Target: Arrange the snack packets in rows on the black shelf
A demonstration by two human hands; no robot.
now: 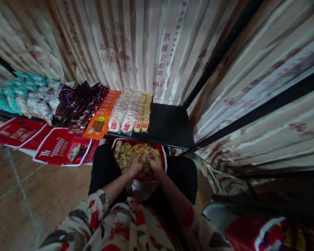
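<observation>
Between my knees stands a red basket (165,158) with a pale rim, filled with small yellow wrapped snack packets (123,158). Both hands are down among them, close together near the middle. My left hand (136,165) has its fingers curled in on packets. Beside it, my right hand (155,163) is likewise closed on packets, its thumb toward the left hand. Fingertips are partly hidden, so how many packets each holds is unclear. On the black shelf (170,122) just beyond, similar yellow packets (146,111) lie in two rows, beside rows of white round packaged snacks (120,113).
Left along the shelf lie an orange snack bag (99,120), dark shiny packets (81,104), and white and teal packets (18,90). Red baskets (62,146) stand below. Curtains (141,45) and black frame bars (222,48) enclose the shelf. A red bundle (248,232) sits lower right.
</observation>
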